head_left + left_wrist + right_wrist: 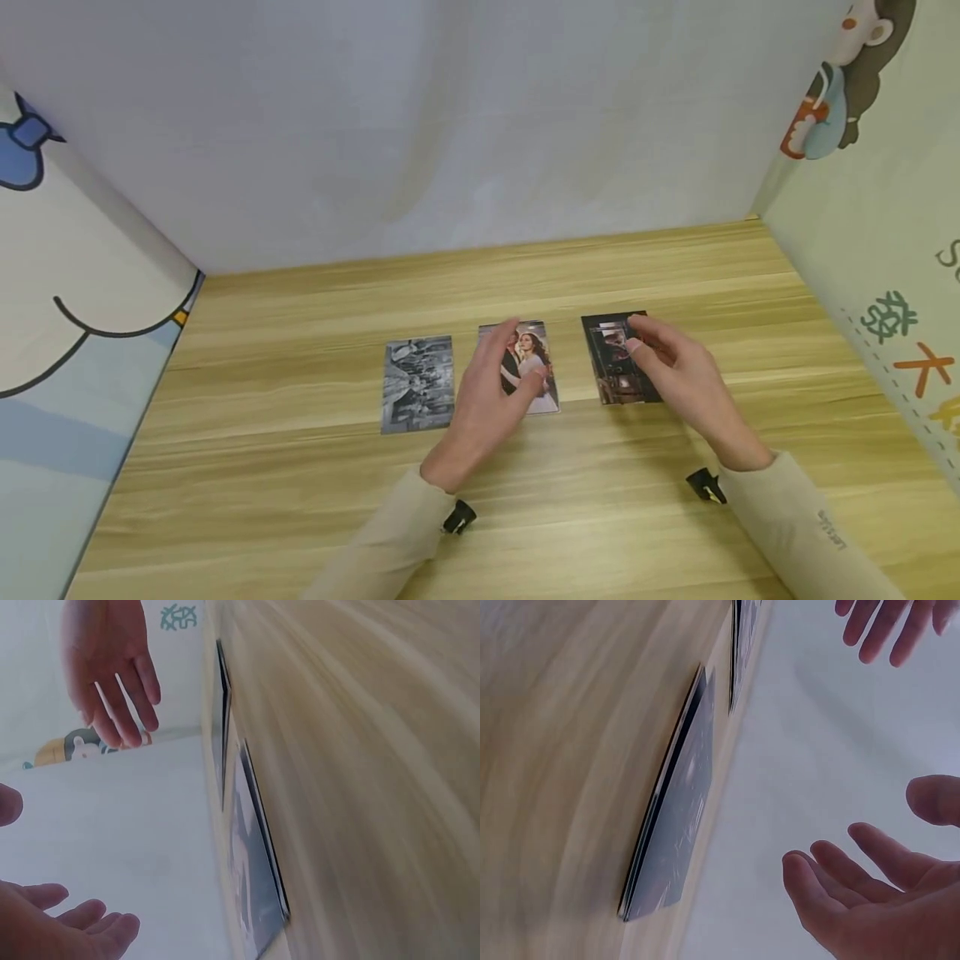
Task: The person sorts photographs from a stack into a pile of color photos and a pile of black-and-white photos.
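Three glossy picture cards or small stacks of them lie in a row. At the left is a grey crowd scene card (417, 383); the middle couple card (536, 354) shows two people in dress clothes; the dark card (617, 371) is at the right. My left hand (486, 396) hovers over the middle one, fingers loosely bent and nothing in them, hiding part of it. Above the right edge of the dark card is my right hand (692, 383), empty, thumb apart from the fingers. From the right wrist, the dark stack (675, 825) shows layered edges below the raised hand (877, 900).
A light wood-grain table (300, 500) carries the cards. Pale wall (337, 125) stands behind it, with cartoon-printed panels (67, 250) on the left and a printed green-white panel (862, 233) on the right. Black camera mounts (459, 518) sit at both sleeve cuffs.
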Action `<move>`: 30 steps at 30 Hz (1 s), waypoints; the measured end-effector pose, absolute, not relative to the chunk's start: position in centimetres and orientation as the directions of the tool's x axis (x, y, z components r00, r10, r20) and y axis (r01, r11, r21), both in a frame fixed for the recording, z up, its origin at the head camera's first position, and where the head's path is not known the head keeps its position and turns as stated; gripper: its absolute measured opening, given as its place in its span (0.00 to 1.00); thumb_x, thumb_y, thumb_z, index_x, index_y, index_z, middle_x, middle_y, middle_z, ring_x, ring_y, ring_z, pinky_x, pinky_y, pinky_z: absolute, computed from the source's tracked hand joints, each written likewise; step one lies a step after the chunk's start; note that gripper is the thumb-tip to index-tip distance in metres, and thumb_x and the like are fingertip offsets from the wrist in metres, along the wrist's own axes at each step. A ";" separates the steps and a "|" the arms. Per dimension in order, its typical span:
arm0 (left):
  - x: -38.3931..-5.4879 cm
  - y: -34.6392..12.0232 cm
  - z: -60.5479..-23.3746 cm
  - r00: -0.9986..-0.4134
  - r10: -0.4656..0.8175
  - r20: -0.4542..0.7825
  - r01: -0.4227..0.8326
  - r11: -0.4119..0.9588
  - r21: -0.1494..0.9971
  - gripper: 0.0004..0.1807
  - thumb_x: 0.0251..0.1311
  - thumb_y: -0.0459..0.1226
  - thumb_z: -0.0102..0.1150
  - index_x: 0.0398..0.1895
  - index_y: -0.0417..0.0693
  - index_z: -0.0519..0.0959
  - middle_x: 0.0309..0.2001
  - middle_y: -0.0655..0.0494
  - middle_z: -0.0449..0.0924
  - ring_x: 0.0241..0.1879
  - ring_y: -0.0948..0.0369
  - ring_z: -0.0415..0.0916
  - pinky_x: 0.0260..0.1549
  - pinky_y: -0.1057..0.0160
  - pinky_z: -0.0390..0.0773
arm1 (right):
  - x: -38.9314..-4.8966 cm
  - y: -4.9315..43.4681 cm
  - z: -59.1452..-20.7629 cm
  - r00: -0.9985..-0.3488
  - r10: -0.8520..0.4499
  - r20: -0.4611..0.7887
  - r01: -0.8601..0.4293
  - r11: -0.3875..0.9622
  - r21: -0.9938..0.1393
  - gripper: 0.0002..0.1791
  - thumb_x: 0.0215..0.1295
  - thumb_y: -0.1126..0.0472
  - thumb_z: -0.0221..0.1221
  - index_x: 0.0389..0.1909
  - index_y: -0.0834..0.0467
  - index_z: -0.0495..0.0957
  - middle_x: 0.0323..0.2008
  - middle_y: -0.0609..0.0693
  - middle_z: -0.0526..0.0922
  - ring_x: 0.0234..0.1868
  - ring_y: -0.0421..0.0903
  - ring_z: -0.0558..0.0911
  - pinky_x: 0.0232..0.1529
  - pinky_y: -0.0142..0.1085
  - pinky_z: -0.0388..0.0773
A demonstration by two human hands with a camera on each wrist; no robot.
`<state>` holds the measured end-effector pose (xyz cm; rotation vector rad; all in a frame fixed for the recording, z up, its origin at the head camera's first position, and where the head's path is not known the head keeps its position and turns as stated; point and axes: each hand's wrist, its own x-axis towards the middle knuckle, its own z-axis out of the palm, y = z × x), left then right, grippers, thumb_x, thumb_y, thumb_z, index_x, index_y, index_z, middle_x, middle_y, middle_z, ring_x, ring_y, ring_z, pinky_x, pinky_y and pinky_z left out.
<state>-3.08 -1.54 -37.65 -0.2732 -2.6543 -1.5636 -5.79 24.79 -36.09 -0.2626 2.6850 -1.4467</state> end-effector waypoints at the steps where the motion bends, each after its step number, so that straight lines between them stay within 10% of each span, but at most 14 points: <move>1: -3.1 -1.8 -37.7 -0.983 0.124 0.132 0.176 0.486 0.856 0.39 0.71 0.51 0.56 0.82 0.52 0.59 0.79 0.50 0.58 0.75 0.47 0.60 0.70 0.37 0.63 | -5.7 24.6 -36.1 -0.981 -0.193 0.006 -0.111 0.541 -0.833 0.29 0.81 0.52 0.52 0.74 0.65 0.67 0.70 0.67 0.71 0.68 0.66 0.73 0.67 0.59 0.72; 16: -2.9 -3.9 -38.0 -0.983 0.134 0.123 0.181 0.664 0.725 0.44 0.70 0.53 0.58 0.82 0.45 0.56 0.82 0.44 0.50 0.79 0.43 0.51 0.72 0.35 0.57 | -6.1 22.5 -36.7 -0.964 -0.260 0.058 -0.212 0.616 -0.759 0.27 0.79 0.53 0.55 0.72 0.63 0.71 0.74 0.63 0.68 0.63 0.67 0.77 0.61 0.63 0.75; 30: -3.1 -4.9 -38.9 -0.982 0.175 0.072 0.183 0.777 0.603 0.46 0.70 0.56 0.58 0.82 0.42 0.56 0.82 0.38 0.48 0.80 0.40 0.43 0.75 0.35 0.51 | -6.4 20.6 -37.2 -0.937 -0.346 0.046 -0.292 0.706 -0.646 0.30 0.77 0.54 0.58 0.73 0.65 0.69 0.76 0.64 0.64 0.76 0.69 0.61 0.70 0.72 0.56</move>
